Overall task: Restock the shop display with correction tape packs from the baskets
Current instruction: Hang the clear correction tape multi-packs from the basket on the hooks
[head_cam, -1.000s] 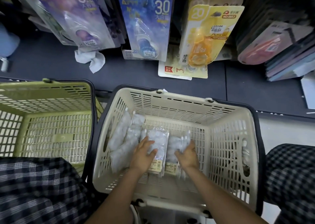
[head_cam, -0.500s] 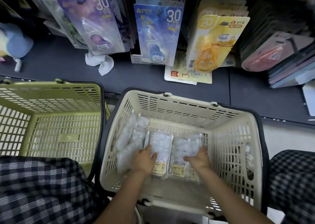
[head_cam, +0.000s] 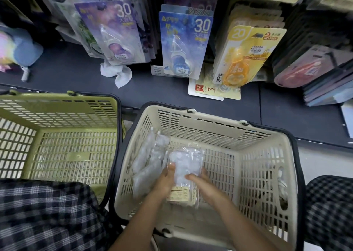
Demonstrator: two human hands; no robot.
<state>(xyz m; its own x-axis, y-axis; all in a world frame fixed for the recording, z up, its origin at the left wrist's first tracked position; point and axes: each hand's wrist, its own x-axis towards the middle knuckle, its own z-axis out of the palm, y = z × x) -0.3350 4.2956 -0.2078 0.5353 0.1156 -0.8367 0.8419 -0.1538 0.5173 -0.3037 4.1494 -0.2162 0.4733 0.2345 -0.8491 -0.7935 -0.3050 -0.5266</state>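
Note:
A stack of clear correction tape packs [head_cam: 184, 163] with tan labels is held between both hands inside the cream basket [head_cam: 248, 151]. My left hand [head_cam: 164, 182] grips the stack's left edge. On its right side my right hand [head_cam: 202, 184] holds it, fingers over the top pack. More clear packs [head_cam: 147, 165] lean against the basket's left wall. On the display above hang purple [head_cam: 112, 35], blue [head_cam: 184, 42] and yellow [head_cam: 246, 54] correction tape cards.
A green basket [head_cam: 57, 117] stands to the left. A crumpled white tissue [head_cam: 117, 75] and a flat card [head_cam: 208, 90] lie on the dark shelf [head_cam: 66, 79]. Stacked dark packs [head_cam: 315, 67] fill the right. Plaid-clad knees flank the cream basket.
The two hands have come together, gathering the separate packs into one stack and raising it slightly off the basket floor. The view has shifted down and left.

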